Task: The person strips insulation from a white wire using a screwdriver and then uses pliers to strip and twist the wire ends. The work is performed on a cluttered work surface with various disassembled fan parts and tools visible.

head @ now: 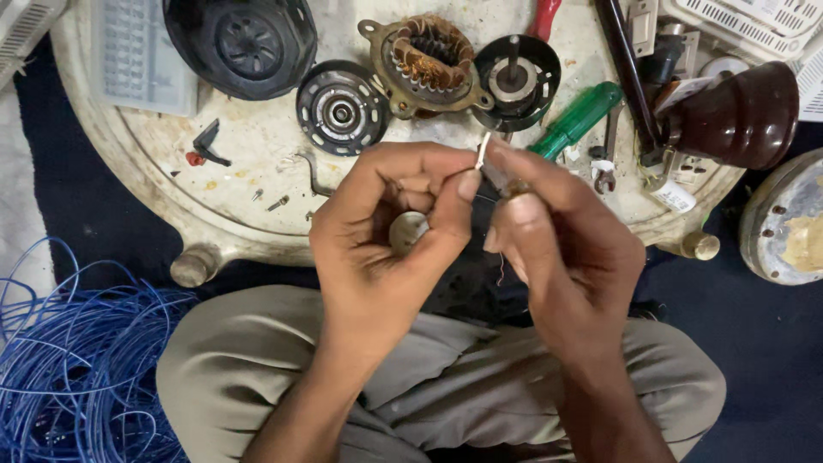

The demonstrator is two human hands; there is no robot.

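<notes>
Above lap, left hand (386, 231) and right hand (549, 231) both pinch thin white sleeve (483, 153) on fine wire. Motor already apart on round table (257, 163): stator with copper windings (426, 64), end bell (343, 107), rotor housing (516, 81) lie separate. Reassembly not begun.

Worn round cream table (163, 184) over dark blue floor (754, 343).

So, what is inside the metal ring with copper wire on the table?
Inside the stator ring, copper coils line the wall around a dark, open centre. No rotor sits in it. What lies under the ring cannot be seen; it covers the table there.
</notes>
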